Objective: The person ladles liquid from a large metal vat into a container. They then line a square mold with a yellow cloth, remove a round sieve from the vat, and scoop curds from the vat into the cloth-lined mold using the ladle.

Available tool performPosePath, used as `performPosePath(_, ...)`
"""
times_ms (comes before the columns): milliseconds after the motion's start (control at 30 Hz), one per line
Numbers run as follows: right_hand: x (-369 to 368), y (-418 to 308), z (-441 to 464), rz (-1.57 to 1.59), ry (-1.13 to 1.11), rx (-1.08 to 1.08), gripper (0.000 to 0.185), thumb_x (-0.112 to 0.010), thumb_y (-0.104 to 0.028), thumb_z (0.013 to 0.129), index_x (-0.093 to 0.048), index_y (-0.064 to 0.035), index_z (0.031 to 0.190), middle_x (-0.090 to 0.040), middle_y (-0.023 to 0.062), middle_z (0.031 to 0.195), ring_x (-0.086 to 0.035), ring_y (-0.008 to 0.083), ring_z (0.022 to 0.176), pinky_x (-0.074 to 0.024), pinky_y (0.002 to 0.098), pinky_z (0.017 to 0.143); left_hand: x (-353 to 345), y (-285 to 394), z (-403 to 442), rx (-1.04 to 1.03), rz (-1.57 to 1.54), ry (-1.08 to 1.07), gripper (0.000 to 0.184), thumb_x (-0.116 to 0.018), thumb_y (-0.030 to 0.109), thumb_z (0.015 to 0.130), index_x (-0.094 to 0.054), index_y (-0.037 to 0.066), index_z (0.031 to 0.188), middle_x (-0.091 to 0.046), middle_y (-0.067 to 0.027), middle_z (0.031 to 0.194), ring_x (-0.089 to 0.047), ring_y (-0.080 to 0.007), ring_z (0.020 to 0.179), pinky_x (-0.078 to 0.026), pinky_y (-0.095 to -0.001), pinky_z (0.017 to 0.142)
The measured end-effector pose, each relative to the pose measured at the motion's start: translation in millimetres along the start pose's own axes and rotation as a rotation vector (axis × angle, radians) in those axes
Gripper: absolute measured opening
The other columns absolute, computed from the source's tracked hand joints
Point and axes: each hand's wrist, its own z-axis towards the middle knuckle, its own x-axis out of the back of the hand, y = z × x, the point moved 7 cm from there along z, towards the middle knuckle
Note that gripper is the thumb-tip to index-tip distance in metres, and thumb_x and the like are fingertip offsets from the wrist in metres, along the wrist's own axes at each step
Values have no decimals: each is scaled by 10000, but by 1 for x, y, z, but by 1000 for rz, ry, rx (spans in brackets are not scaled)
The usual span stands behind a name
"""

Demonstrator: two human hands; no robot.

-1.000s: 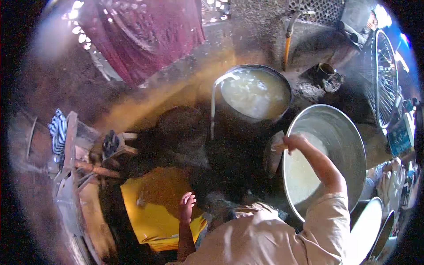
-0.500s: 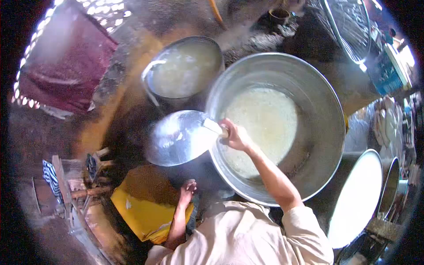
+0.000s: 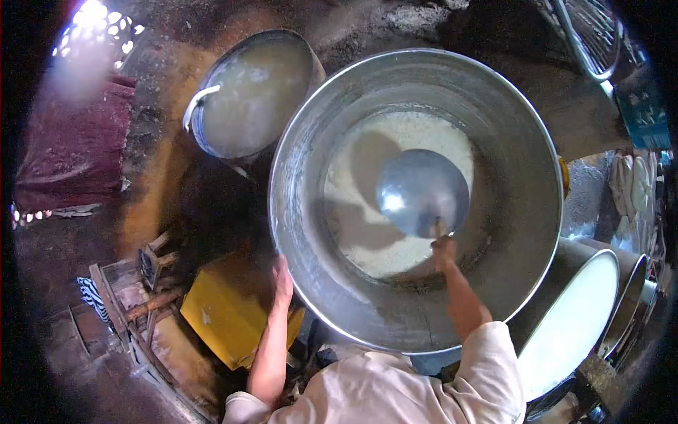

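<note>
My right hand (image 3: pixel 443 251) is closed round the short handle of a big round metal scoop (image 3: pixel 427 187). The scoop hangs inside a wide metal pot (image 3: pixel 519 212), over pale, milky liquid (image 3: pixel 367 247), and casts a dark shadow on it. Whether its edge touches the liquid I cannot tell. My left hand (image 3: pixel 282 280) lies against the left outer side of the pot, near the rim, fingers stretched out and holding nothing.
Beyond the pot's upper left stands a smaller metal bucket (image 3: pixel 205 134) with cloudy liquid. A yellow container (image 3: pixel 219 311) is by my left arm. Large metal vessels, one with a bright white opening (image 3: pixel 575 325), stand at right. A wooden frame (image 3: pixel 116 304) is at left.
The scoop went from left of the pot, beyond its rim, to inside over the liquid. My left hand rose from near the yellow container to the pot's side. The view has shifted.
</note>
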Motion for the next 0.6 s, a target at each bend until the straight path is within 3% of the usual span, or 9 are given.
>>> performPosePath(33, 26, 4, 16, 124, 68, -69, 356, -590, -200, 675, -537, 17, 952, -585, 202, 805, -576, 385, 731, -455, 458, 630, 3, -16, 2, 75, 8, 162, 603, -401, 445, 886, -409, -65, 1208, -456, -163, 1209, -437, -220, 1081, -339, -323, 920)
performPosePath(67, 70, 2, 33, 245, 135, -144, 312, -563, -170, 692, -542, 5, 950, -579, 201, 837, -575, 383, 730, -459, 466, 633, 2, -23, 3, 94, 19, 168, 603, -401, 445, 886, -409, -65, 1208, -456, -163, 1209, -437, -220, 1081, -339, -323, 920)
performPosePath(133, 110, -11, 72, 162, -39, -326, 289, -529, -149, 717, -529, -22, 977, -569, 195, 898, -568, 392, 752, -462, 477, 641, 3, -28, 6, 17, -58, 254, 590, -402, 449, 883, -440, -64, 1174, -481, -161, 1176, -460, -229, 1042, -363, -337, 890)
performPosePath(267, 54, -5, 138, 147, -6, -213, 356, -522, -135, 725, -481, -50, 1067, -565, 201, 895, -566, 404, 740, -465, 483, 632, -4, 4, -8, 36, 66, 374, 497, -384, 363, 908, -482, -99, 1064, -532, -167, 1055, -483, -234, 966, -362, -344, 867)
performPosePath(333, 37, -24, 150, 174, 91, -156, 265, -462, -230, 826, -409, -66, 1028, -590, 204, 782, -581, 393, 737, -456, 497, 610, -3, 3, -9, 14, 60, 420, 491, -374, 358, 908, -486, -103, 1033, -536, -170, 1032, -485, -237, 933, -365, -346, 850)
performPosePath(367, 27, -28, 147, 193, -23, -254, 275, -425, -242, 856, -394, -44, 1045, -587, 217, 807, -582, 394, 750, -464, 487, 631, 0, -4, -9, 23, 69, 405, 491, -366, 356, 907, -488, -105, 1020, -538, -176, 1017, -486, -244, 919, -366, -352, 839)
performPosePath(467, -37, -33, 138, 168, -277, -213, 286, -435, -248, 841, -466, -41, 1036, -573, 224, 899, -576, 388, 756, -466, 490, 648, -11, 35, -5, -34, 207, 405, 482, -346, 350, 905, -497, -102, 979, -546, -191, 951, -485, -264, 862, -367, -370, 801)
performPosePath(533, -105, -12, 115, 73, -160, -15, 323, -469, -239, 817, -495, -35, 1067, -570, 206, 921, -571, 363, 795, -477, 458, 650, -11, 29, -5, 45, 205, 383, 475, -348, 351, 903, -504, -94, 964, -545, -202, 923, -481, -273, 843, -366, -378, 794)
performPosePath(600, -124, -29, 99, 84, -144, 279, 452, -532, -100, 714, -454, -78, 1158, -572, 210, 954, -564, 406, 806, -474, 474, 683, -11, 29, -5, 42, 241, 401, 464, -345, 347, 904, -505, -88, 933, -542, -190, 881, -474, -265, 805, -371, -385, 751)
